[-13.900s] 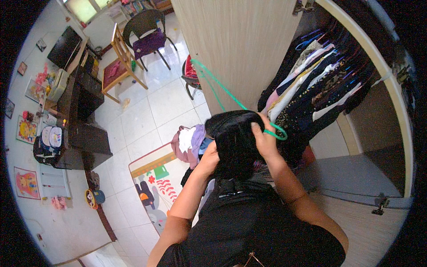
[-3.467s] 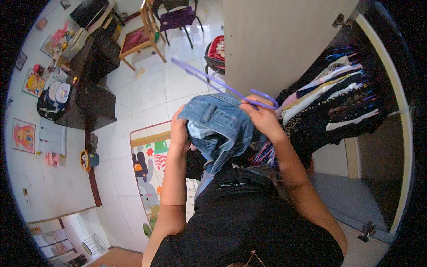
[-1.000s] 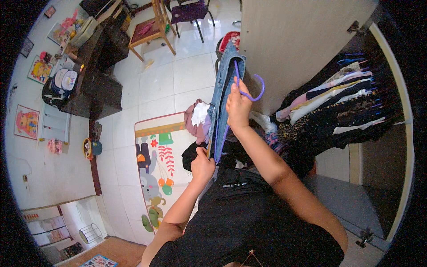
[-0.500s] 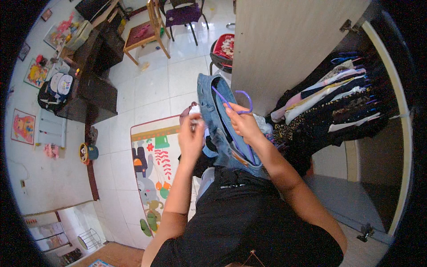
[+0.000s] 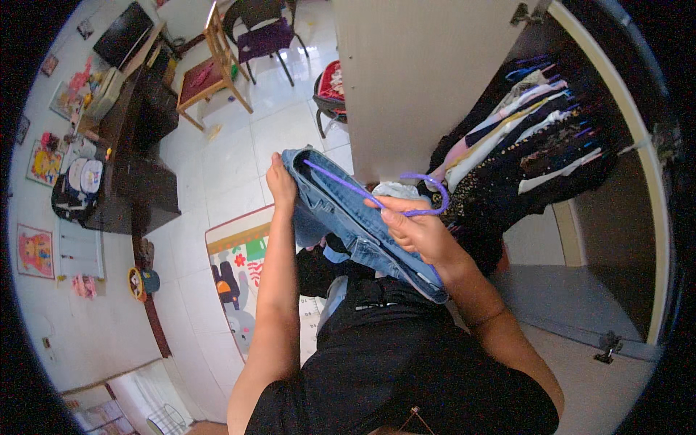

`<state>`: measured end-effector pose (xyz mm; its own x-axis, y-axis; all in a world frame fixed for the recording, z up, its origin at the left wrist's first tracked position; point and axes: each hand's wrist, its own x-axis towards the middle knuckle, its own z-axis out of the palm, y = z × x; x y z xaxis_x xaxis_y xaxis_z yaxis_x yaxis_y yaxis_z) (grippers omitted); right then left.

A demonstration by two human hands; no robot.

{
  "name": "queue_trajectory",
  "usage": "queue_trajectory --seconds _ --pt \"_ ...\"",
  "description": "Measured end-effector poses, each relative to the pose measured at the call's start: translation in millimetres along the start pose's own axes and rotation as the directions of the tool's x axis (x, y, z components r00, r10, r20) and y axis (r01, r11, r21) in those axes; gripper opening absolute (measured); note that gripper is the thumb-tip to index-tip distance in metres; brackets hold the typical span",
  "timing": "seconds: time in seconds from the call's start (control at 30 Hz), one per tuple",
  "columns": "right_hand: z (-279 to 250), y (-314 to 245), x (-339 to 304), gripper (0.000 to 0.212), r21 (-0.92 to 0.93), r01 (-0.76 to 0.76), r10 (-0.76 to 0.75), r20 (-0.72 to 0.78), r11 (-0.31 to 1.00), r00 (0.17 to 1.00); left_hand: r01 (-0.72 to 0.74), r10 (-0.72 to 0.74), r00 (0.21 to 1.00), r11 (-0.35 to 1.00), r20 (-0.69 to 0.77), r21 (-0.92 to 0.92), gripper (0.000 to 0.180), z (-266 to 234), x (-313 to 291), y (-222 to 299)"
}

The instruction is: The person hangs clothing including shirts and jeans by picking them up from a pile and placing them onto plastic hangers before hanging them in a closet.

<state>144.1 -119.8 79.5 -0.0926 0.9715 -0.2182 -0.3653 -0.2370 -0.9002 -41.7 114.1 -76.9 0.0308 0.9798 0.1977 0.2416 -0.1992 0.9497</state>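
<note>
A pair of blue denim jeans (image 5: 330,201) hangs in front of my body, its waistband opened into a long slot slanting from far left to near right. Inside the waistband lies a purple hanger (image 5: 335,176), its curved hook standing out at the right. My right hand (image 5: 420,233) is closed on the hanger just below the hook. At the far left end of the waistband, my left hand (image 5: 281,181) grips the edge of the jeans, its fingertips partly hidden behind the denim. The lower part of the jeans drops out of sight below the waistband.
On the right an open wardrobe holds several hanging clothes (image 5: 522,138), with its pale door (image 5: 406,80) standing beyond my hands. A patterned play mat (image 5: 239,272) lies on the floor at left. Chairs (image 5: 210,76) and a dark desk (image 5: 148,188) stand farther off.
My left hand has gone from a blurred spot beside the jeans to their far waistband end. The jeans and hanger have turned so the far end points more left; my right hand keeps hold.
</note>
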Motion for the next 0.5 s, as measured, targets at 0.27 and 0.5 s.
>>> queue_trajectory --seconds 0.27,0.5 --pt "-11.1 -2.0 -14.3 0.034 -0.003 0.056 -0.056 -0.130 0.998 0.990 -0.256 0.258 0.966 0.962 -0.008 0.100 0.029 33.5 -33.2 42.7" --pt "-19.0 -16.5 -48.6 0.041 0.040 0.439 -0.328 -0.604 0.898 0.726 -0.262 0.338 0.675 0.941 0.656 -0.215 0.063 31.5 -146.9 78.9"
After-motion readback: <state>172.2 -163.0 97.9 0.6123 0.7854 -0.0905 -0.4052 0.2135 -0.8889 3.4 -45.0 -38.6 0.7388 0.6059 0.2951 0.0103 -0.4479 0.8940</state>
